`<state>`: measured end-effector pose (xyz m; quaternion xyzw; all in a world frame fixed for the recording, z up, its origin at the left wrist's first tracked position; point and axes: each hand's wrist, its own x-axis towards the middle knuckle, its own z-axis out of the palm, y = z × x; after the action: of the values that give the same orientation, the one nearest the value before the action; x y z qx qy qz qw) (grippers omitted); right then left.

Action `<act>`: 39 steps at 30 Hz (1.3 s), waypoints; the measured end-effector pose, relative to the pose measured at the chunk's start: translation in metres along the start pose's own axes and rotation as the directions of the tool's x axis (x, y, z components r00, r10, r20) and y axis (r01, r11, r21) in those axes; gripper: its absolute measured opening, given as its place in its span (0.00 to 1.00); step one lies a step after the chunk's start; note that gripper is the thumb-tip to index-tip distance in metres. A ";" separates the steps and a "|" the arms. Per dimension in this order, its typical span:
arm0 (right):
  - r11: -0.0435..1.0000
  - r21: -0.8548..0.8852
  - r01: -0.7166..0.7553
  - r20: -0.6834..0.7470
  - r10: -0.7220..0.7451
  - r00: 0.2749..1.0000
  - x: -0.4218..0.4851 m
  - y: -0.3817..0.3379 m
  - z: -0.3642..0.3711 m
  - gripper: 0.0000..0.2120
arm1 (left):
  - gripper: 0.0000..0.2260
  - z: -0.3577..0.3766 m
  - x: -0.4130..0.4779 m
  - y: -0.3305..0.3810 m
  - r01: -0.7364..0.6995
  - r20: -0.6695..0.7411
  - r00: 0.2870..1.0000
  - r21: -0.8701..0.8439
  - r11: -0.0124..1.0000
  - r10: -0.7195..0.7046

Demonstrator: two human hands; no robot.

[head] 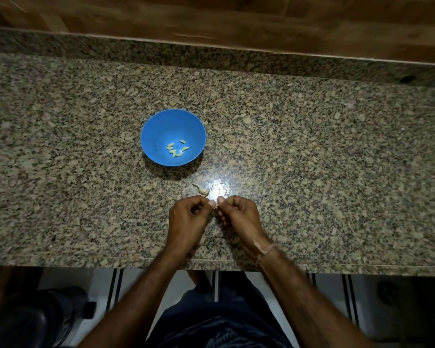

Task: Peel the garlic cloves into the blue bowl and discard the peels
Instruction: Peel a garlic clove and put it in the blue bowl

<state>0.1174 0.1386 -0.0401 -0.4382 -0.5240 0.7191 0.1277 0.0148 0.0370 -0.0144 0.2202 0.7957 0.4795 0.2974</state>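
A blue bowl [158, 126] stands on the speckled granite counter [312, 159], and several peeled garlic cloves [176, 149] lie in its bottom. An unpeeled clove with a curled tail [202, 190] lies on the counter just in front of the bowl. Below it, my left hand [186, 217] and my right hand [239, 214] meet fingertip to fingertip. Both pinch a small garlic clove [215, 207] between them; it is almost hidden by the fingers.
The counter's front edge [211, 264] runs just under my wrists. A raised granite ledge and a wooden wall [211, 21] close the far side. A thread band [268, 249] circles my right wrist. A dark object [35, 317] stands on the floor at lower left.
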 end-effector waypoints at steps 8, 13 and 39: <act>0.994 -0.024 -0.110 0.104 0.112 0.988 0.006 -0.014 -0.005 0.14 | 0.12 -0.010 0.006 0.001 0.025 0.195 0.981 -0.163 0.986 0.008; 0.953 0.118 -0.280 0.143 0.263 0.954 0.007 -0.016 -0.002 0.12 | 0.12 -0.006 0.008 0.000 0.031 0.219 0.976 -0.180 0.983 0.009; 0.999 -0.038 0.038 -0.003 -0.038 0.999 0.017 0.000 -0.009 0.12 | 0.03 0.011 0.014 -0.001 0.043 -0.041 0.998 -0.094 0.995 -0.047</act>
<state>0.1144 0.1553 -0.0487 -0.4322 -0.5455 0.7055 0.1339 0.0118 0.0525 -0.0231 0.1776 0.7835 0.5140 0.3007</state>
